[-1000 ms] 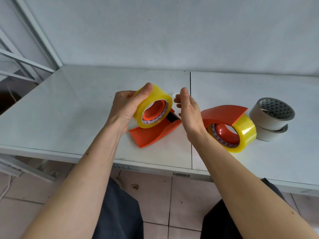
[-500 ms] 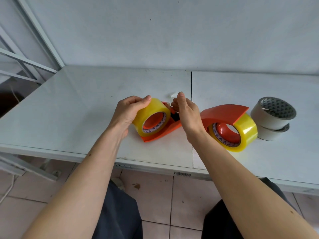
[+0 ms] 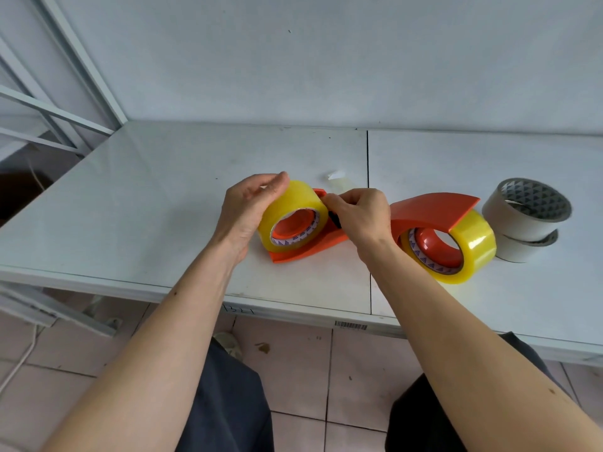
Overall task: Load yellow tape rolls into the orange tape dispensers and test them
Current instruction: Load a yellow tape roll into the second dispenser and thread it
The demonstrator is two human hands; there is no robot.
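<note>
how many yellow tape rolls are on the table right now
2. One yellow roll sits in the orange dispenser between the hands, gripped by the left hand. The other yellow roll sits in the second dispenser further right. None seem hidden.

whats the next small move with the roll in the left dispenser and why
Probably draw the tape end across the cutter: the left hand steadies the yellow roll seated in the orange dispenser, and the right hand pinches at its front edge.
</note>
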